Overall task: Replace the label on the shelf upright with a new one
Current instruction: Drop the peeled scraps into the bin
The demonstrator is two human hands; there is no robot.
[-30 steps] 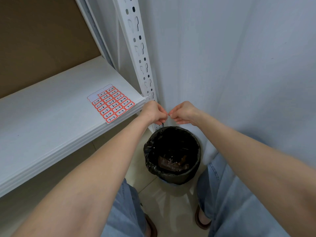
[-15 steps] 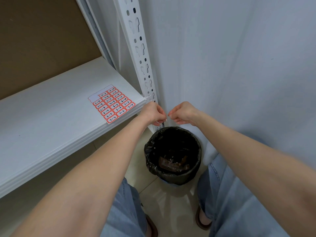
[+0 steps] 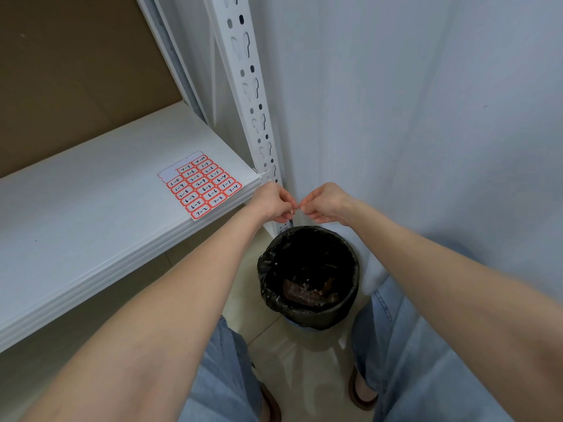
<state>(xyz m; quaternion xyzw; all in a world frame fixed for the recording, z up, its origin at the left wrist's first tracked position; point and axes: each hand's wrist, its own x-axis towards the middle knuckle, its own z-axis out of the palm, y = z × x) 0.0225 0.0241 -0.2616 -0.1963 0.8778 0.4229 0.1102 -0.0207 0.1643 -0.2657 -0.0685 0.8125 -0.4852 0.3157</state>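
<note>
The white perforated shelf upright (image 3: 243, 71) runs down to the shelf corner. Just in front of its lower part, my left hand (image 3: 272, 202) and my right hand (image 3: 326, 204) meet fingertip to fingertip, both pinched on a tiny whitish label scrap (image 3: 297, 206) that is mostly hidden by the fingers. They hover above the black-lined bin (image 3: 307, 318). A sheet of red-bordered numbered labels (image 3: 201, 185) lies on the white shelf (image 3: 91, 208) near its front right corner, with a few top-left spots peeled bare.
The bin stands on the tiled floor between the upright and my legs, with brown waste at its bottom. A pale wall (image 3: 426, 117) closes the right side. Brown backing board (image 3: 76, 71) sits behind the shelf.
Both hands stay pinched together at the same spot above the bin; only slight finger movement shows.
</note>
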